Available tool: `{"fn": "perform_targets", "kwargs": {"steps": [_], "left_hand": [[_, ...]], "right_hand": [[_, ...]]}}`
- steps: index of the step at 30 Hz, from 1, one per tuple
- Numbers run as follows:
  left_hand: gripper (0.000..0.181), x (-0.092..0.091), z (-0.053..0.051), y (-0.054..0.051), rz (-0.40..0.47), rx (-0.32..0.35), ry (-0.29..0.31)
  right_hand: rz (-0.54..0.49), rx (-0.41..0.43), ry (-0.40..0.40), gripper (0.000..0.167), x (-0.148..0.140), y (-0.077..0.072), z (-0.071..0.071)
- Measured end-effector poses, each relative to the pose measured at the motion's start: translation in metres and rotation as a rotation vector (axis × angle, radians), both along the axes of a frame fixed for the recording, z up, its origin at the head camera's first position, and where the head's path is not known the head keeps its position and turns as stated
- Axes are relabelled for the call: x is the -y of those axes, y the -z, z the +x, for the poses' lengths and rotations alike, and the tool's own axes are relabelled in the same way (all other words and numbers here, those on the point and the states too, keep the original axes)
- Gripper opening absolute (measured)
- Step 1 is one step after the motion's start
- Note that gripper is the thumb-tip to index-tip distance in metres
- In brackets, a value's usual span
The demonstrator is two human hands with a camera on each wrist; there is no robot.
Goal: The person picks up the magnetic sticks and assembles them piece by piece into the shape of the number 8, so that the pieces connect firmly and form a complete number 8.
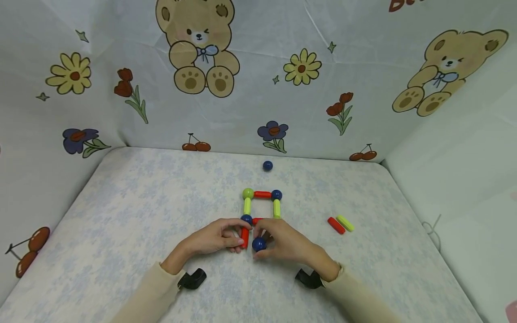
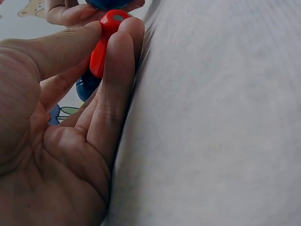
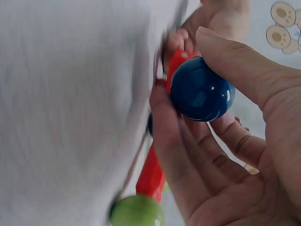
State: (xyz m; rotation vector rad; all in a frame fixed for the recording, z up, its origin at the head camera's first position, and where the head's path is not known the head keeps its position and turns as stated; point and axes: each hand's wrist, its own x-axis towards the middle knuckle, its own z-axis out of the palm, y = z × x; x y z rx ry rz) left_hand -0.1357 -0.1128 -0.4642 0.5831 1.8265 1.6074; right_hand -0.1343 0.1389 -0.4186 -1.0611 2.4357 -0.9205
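My left hand point(image 1: 216, 236) pinches a short red stick point(image 1: 244, 237) between thumb and fingers. The stick's far end is at a blue ball point(image 1: 246, 219), a corner of a square of sticks and balls; its near end shows a grey metal disc in the left wrist view. In my right hand point(image 1: 288, 242) a glossy blue ball point(image 3: 202, 89) is held between thumb and fingers, close beside the red stick. The square also has a green ball point(image 1: 248, 193), another blue ball point(image 1: 276, 194), and red and yellow-green sticks. My right hand covers its near right corner in the head view.
A loose blue ball point(image 1: 268, 166) lies near the back of the table point(image 1: 161, 197). To the right, a red stick point(image 1: 336, 225) and a yellow-green stick point(image 1: 345, 223) lie side by side. Printed cloth walls point(image 1: 258, 103) stand around the table's back and sides.
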Motion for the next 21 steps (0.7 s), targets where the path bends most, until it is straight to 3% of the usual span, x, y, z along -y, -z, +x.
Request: {"fn": "perform_targets", "kwargs": {"steps": [7, 13, 21], "left_hand": [[0.038, 0.001, 0.001, -0.001, 0.009, 0.001, -0.002], [0.038, 0.0, 0.002, -0.001, 0.006, -0.013, -0.002], [0.038, 0.0, 0.001, -0.002, -0.01, -0.026, -0.008]], "right_hand": [[0.074, -0.078, 0.001, 0.04, 0.015, 0.003, 0.01], [0.064, -0.075, -0.027, 0.04, 0.023, 0.007, 0.016], [0.055, -0.059, -0.006, 0.038, 0.024, 0.009, 0.017]]}}
